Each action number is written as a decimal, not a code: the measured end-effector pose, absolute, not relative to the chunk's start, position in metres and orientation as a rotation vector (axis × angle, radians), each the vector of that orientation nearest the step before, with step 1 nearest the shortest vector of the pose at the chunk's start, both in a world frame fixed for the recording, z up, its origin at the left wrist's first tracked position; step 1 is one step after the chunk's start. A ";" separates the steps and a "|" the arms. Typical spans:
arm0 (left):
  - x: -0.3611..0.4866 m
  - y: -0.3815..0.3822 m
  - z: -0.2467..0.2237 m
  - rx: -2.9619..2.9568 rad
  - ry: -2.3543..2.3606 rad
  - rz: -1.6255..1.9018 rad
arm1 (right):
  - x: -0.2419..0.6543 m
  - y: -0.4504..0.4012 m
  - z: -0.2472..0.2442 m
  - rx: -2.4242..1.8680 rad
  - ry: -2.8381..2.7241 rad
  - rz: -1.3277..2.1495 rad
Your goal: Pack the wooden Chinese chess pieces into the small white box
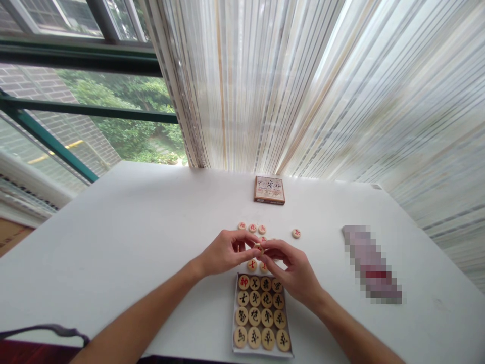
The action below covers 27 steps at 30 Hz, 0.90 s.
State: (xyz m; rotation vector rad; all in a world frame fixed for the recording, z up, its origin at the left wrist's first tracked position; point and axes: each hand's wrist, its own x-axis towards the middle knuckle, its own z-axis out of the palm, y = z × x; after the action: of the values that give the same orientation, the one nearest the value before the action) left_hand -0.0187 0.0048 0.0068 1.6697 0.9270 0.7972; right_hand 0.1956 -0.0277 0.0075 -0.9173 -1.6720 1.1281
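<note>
A small, round, pale wooden game piece (258, 248) with a reddish mark is located above the table, just past the far edge of the tray. The tray, a shallow, rectangular, white-walled box (242, 351), is the reference for all positions below.

The left hand (226, 250) grips the game piece from the left, thumb and fingers drawn into a narrow pinch. The right hand (293, 263) grips the same piece from the right, also in a narrow pinch; its wrist is beside the tray's far right corner.

The tray contains sixteen round wooden discs in four rows of four. The disc in the far left corner (244, 282) bears a red character; the others bear black ones.

Two red-marked discs (252, 265) lie just outside the tray's far edge, the right one partly covered by the right hand. Farther beyond the tray is a row of three red-marked discs (252, 228). A single red-marked disc (296, 233) lies apart, beyond the tray and to its right.

A flat, square, brown-edged printed box (269, 190) lies farthest beyond the tray. A pixelated, greyish-purple, elongated item (373, 265) lies well to the tray's right; its identity cannot be determined. The white table (151, 212) supports the tray.
</note>
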 end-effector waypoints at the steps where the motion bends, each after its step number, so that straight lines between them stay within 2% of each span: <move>1: -0.018 0.005 0.006 1.657 0.929 0.800 | 0.195 -0.028 0.007 -0.912 -1.703 1.078; 11: -0.013 0.000 0.008 1.525 0.888 0.765 | 0.197 -0.025 -0.001 -0.844 -1.943 0.681; 27: -0.016 0.000 0.012 1.643 0.884 0.771 | 0.198 -0.025 -0.002 -0.882 -1.941 0.696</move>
State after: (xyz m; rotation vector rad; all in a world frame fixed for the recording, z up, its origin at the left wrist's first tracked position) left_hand -0.0156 0.0003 0.0117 1.6432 0.8842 0.7707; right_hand 0.1983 -0.0248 -0.0018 -0.8815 -1.9405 0.6964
